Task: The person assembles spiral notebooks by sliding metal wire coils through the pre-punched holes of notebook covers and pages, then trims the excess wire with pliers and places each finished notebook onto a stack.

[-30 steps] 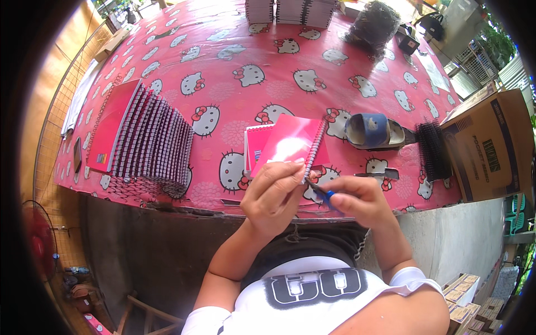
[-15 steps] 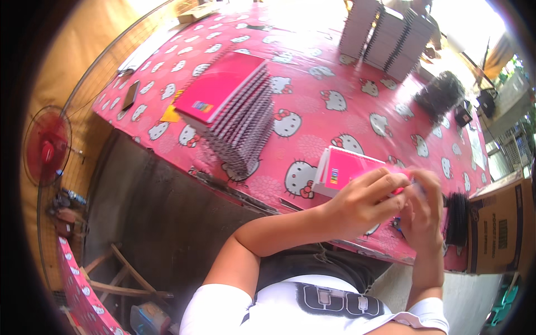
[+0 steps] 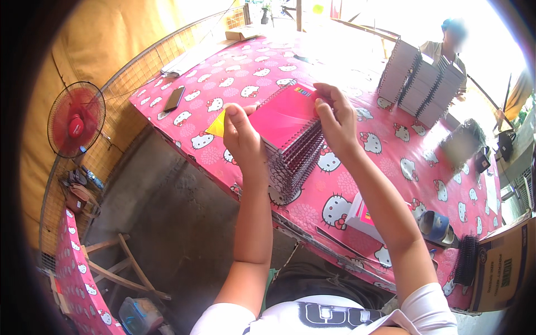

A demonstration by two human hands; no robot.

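A tall stack of spiral notebooks (image 3: 296,164) stands on the pink patterned tablecloth, with a bright pink notebook (image 3: 285,117) on top. My right hand (image 3: 339,117) grips the top notebook's right edge near its far corner, thumb against the edge. At the left edge, my left hand (image 3: 245,139) lies open, its thumb raised and its fingers partly hidden against the stack. A yellow piece of paper (image 3: 216,125) shows behind the left hand. Nearer me, another pink-covered notebook (image 3: 363,216) with white pages is partly covered by my right forearm.
Upright notebook stacks (image 3: 427,84) stand at the far right, before a person (image 3: 446,53). Black spiral coils (image 3: 466,259), a blue round object (image 3: 435,226) and a cardboard box (image 3: 505,268) sit near right. A phone (image 3: 174,99) lies far left; a red fan (image 3: 75,125) stands beyond.
Both hands have moved left and away from me, from the near right to the tall stack. The top notebook's printed label now sits at its far end instead of its near end.
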